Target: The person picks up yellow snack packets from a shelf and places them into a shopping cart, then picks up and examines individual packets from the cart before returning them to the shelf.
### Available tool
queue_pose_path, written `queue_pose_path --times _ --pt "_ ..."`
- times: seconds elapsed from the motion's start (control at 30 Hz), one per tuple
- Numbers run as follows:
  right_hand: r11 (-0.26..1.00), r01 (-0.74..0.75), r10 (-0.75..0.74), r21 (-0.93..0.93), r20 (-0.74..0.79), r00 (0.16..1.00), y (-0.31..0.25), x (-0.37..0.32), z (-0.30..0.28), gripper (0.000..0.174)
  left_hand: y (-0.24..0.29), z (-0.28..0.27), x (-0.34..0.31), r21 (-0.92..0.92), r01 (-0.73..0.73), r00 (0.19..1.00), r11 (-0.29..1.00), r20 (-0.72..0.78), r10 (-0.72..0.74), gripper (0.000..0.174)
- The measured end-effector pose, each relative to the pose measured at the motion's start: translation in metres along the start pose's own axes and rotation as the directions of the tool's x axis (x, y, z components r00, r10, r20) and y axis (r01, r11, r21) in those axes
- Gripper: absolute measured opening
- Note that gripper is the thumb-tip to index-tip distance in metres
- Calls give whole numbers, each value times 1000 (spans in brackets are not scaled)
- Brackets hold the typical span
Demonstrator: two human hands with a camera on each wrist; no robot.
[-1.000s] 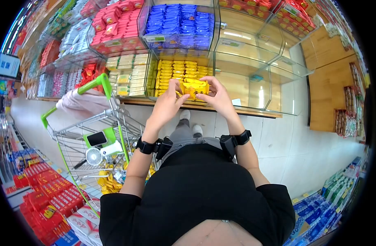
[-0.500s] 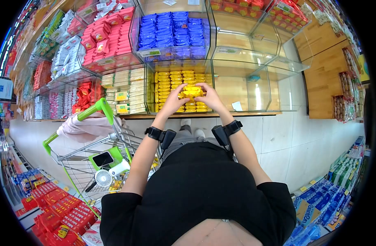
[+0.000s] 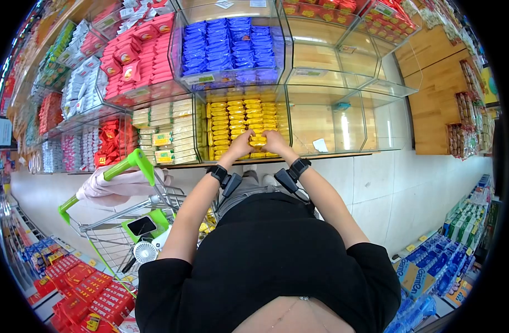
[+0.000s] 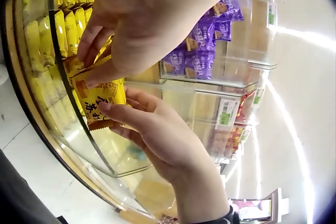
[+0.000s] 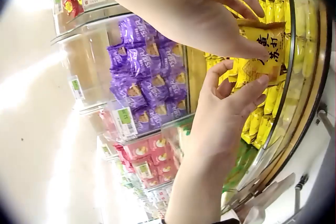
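A yellow packet [image 3: 258, 141] with dark printed characters is held between both hands at the front of the bin of yellow packets [image 3: 221, 119]. The left hand [image 3: 241, 145] pinches one end with thumb and fingers; the right hand [image 3: 276, 144] pinches the other. In the left wrist view the packet [image 4: 100, 98] lies between the left hand [image 4: 131, 29] above and the right hand [image 4: 168, 134] below. The right wrist view shows the packet [image 5: 262, 50] close to the clear bin wall, with the right hand [image 5: 194, 14] and left hand [image 5: 220, 108] on it.
Blue-purple packets [image 3: 229, 50] fill the bin behind, pink packets [image 3: 138, 58] lie farther left, and pale packets [image 3: 182, 130] stand beside the yellow ones. A cart with a green handle [image 3: 121, 166] stands at the left, holding a phone [image 3: 142, 225] and a small fan [image 3: 145, 252].
Both hands, still holding the yellow packet, have moved lower in the head view and closer together. The shelves and cart have shifted in view with the head.
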State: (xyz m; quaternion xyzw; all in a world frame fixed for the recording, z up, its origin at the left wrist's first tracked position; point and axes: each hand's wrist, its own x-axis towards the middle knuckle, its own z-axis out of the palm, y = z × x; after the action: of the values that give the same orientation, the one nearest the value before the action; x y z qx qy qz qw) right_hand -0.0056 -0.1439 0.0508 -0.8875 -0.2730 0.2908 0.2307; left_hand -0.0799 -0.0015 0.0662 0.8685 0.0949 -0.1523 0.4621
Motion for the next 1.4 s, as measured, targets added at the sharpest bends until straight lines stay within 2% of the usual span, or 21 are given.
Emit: queue_pose_path --times 0.07,0.17,0.3,0.47,0.7,0.8,0.87,0.9,0.97,1.0,1.07,1.1,1.17,1.2,1.27,1.4 --pt "991 -21 29 -129 60 998 3 5 3 54 -22 13 11 -18 -43 999 999 -5 43 51" --pt "984 -88 97 -154 50 994 3 6 6 54 -26 18 18 -31 81 995 996 63 -79 51" --pt "984 -115 117 -135 4 993 11 13 20 48 -42 28 26 -89 123 990 988 83 -116 50" --pt "972 -171 165 -164 -47 985 7 15 24 36 -48 31 31 -233 252 963 939 158 -219 50" --pt "984 -149 141 -101 -88 986 21 21 40 28 -43 27 27 -176 203 975 963 128 -182 48" --pt "982 -163 155 -91 -95 983 20 22 42 33 -42 25 26 -107 193 977 975 115 -180 41" --pt "983 -163 156 -84 -84 984 21 23 45 42 -37 19 25 -18 178 975 984 138 -174 25" --pt "983 -163 156 -83 -82 984 23 25 48 42 -43 23 28 -19 180 975 983 139 -176 25" --pt "980 -186 182 -64 -63 981 26 29 53 53 -55 30 34 -103 278 899 955 379 -221 20" --pt "980 -186 182 -63 -61 981 23 28 51 53 -53 30 34 -103 280 898 955 380 -222 20" --pt "971 -239 240 22 -42 970 18 26 46 60 -48 31 34 -36 233 850 972 494 -186 28" --pt "970 -241 241 23 -41 970 18 26 47 60 -51 36 36 -35 234 849 972 495 -186 28" --pt "963 -258 262 80 -47 964 19 27 49 66 -66 51 41 -38 141 833 989 544 -98 31" --pt "962 -261 266 81 -47 963 21 28 51 66 -75 57 44 -38 140 832 989 547 -97 31" --pt "962 -254 260 101 -56 964 27 29 55 60 -85 66 49 42 44 805 998 590 -60 34" --pt "974 -212 217 85 -55 975 39 35 59 58 -63 53 45 32 150 749 988 649 -134 41"
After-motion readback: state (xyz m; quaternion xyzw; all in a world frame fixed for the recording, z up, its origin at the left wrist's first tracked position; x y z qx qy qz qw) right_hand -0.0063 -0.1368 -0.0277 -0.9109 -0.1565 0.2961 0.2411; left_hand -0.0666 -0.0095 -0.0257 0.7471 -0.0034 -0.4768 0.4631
